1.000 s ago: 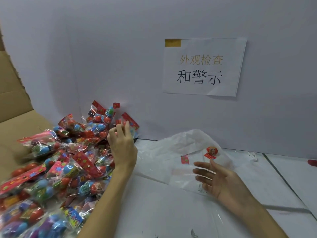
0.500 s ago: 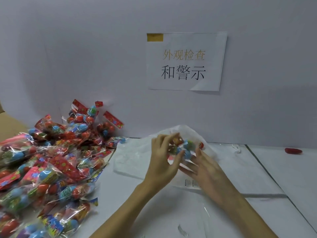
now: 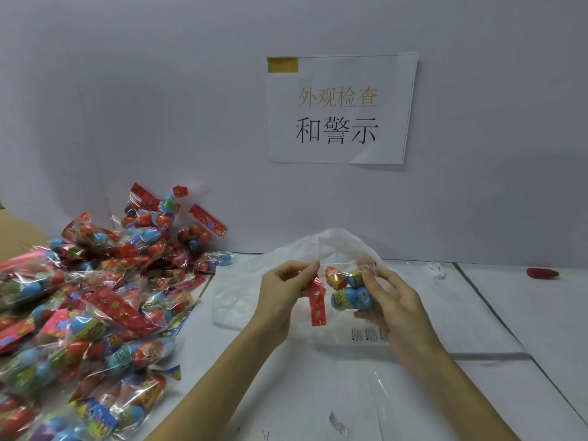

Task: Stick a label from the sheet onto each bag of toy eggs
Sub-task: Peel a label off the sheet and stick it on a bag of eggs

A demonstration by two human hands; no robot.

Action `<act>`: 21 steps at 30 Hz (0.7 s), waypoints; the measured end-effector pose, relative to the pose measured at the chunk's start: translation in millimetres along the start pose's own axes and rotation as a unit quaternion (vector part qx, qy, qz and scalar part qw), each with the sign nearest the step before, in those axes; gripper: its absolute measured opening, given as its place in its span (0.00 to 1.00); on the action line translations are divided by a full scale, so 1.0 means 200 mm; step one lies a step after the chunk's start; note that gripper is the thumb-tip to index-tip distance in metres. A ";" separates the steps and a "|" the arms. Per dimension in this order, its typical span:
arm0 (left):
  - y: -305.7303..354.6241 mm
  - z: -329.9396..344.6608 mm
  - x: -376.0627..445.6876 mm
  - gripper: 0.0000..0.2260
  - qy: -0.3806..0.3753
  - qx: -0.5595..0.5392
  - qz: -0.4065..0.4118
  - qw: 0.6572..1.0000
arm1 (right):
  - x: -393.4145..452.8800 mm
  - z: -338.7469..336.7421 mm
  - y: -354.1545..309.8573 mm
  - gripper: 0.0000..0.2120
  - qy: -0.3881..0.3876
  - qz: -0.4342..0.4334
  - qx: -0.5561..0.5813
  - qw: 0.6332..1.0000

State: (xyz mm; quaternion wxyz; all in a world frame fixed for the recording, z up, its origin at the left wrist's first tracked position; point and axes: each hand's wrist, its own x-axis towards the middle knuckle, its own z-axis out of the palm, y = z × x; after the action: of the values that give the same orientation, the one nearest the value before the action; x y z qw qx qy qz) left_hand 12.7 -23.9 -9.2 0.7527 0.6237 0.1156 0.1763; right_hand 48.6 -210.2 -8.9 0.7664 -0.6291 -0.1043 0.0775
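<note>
A: Head view: where's the clear crinkly bag of red and blue toy eggs (image 3: 348, 289)?

B: Centre, above the white table (image 3: 525, 313). Left hand (image 3: 280, 297) pinches its red header; right hand (image 3: 394, 303) is curled around the eggs.

A: The pile of bags (image 3: 95, 297)?

B: Nine o'clock. The label sheet may be the printed plastic underneath.

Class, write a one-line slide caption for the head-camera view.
Both hands hold one bag of toy eggs above the white table, beside a pile of bags.
</note>
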 end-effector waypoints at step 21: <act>0.06 0.07 -0.09 0.08 -0.044 -0.032 0.025 0.998 | -0.02 -0.06 -0.02 0.28 -0.037 -0.074 -0.321 0.943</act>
State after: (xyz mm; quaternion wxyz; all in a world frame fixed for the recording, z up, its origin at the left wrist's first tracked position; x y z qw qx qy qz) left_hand 0.6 -41.3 5.4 0.7721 0.6090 0.0615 0.1711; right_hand 48.4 -223.8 -7.1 0.5229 -0.8290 -0.1983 0.0056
